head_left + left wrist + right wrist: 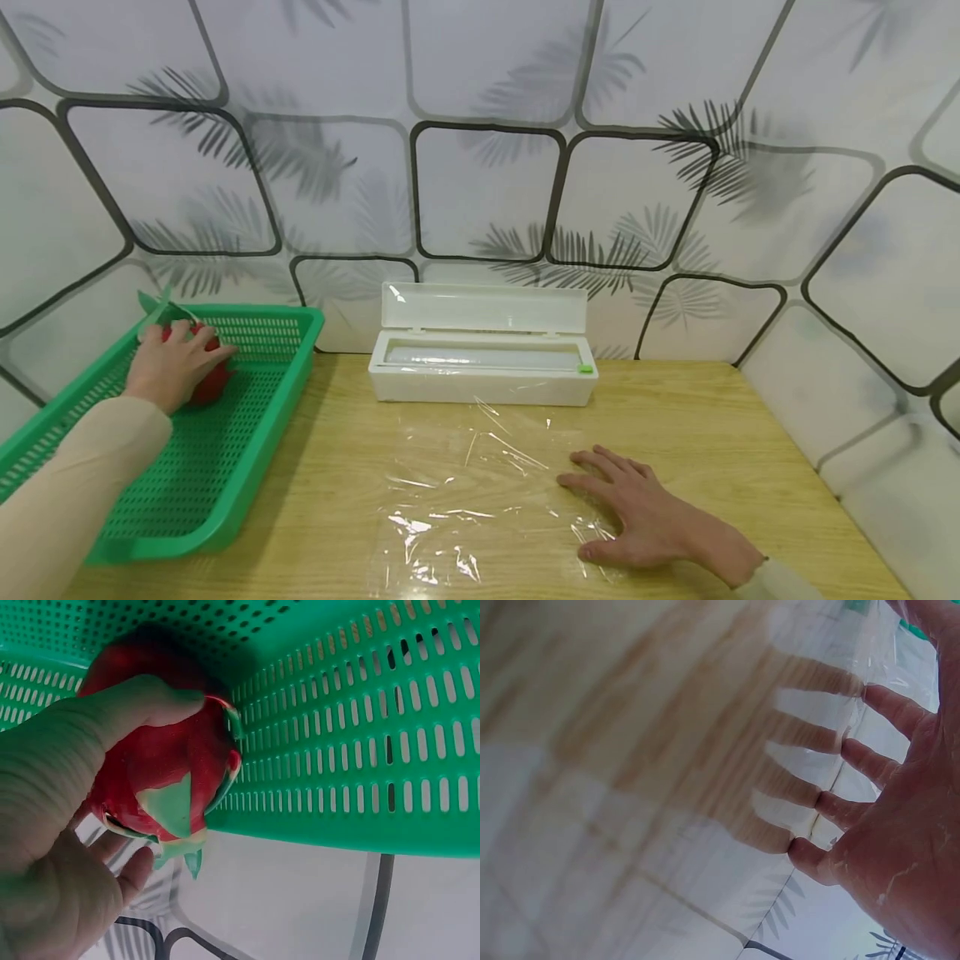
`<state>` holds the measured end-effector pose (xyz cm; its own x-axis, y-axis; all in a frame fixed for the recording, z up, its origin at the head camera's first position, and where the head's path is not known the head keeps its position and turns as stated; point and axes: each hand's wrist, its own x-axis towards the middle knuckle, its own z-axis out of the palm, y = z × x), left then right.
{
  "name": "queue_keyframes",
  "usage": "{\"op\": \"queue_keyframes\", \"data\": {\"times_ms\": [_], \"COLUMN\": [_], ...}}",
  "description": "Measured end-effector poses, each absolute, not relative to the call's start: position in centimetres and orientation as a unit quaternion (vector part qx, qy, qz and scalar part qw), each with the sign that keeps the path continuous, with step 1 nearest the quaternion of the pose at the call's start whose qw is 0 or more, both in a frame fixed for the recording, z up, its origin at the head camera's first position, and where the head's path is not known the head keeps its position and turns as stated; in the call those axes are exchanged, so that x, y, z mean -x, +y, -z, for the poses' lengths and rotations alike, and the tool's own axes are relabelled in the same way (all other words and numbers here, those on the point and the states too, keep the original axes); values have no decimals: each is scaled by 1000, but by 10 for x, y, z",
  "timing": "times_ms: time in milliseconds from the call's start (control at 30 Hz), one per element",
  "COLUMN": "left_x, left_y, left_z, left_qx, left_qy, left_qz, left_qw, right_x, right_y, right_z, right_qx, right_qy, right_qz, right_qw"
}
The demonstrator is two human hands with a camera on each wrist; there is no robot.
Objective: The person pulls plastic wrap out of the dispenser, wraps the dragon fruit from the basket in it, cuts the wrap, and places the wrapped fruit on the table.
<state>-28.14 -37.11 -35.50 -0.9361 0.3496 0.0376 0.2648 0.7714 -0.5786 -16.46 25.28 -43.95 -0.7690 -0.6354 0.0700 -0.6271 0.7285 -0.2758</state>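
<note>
Green plastic basket on our left; dragon fruit inside, by the far end, our left hand grasping it, thumb across red skin. Our right hand grips nothing, fingers spread, tips down near the right edge of clear cling film on the wooden table. White film dispenser behind, lid raised.

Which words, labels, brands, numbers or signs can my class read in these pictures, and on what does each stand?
None: no readable text shows in any view.
The white box, green basket, clear film and visible parts of the dragon fruit show no lettering.
The wall bears only outlines and leaf prints.
</note>
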Motion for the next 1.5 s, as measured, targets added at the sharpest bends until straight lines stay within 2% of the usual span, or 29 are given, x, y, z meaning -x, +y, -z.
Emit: {"op": "queue_keyframes", "data": {"times_ms": [300, 533, 933, 1200, 1500], "left_x": [289, 294, 297, 295, 297], "left_y": [-373, -379, -379, -381, -381], "left_z": [354, 354, 356, 357, 353], "left_qx": [149, 182, 180, 191, 148], "left_qy": [-937, -925, -929, -926, -958], "left_qz": [-303, -317, -315, -313, -238], "left_qw": [86, 106, 75, 90, 60], "right_x": [164, 164, 165, 166, 165], "right_y": [254, 255, 256, 256, 254], "right_z": [439, 439, 444, 443, 443], "right_qx": [338, 336, 341, 342, 349], "right_qy": [930, 930, 928, 929, 925], "right_qz": [144, 147, 146, 144, 146], "right_qw": [20, 21, 13, 14, 6]}}
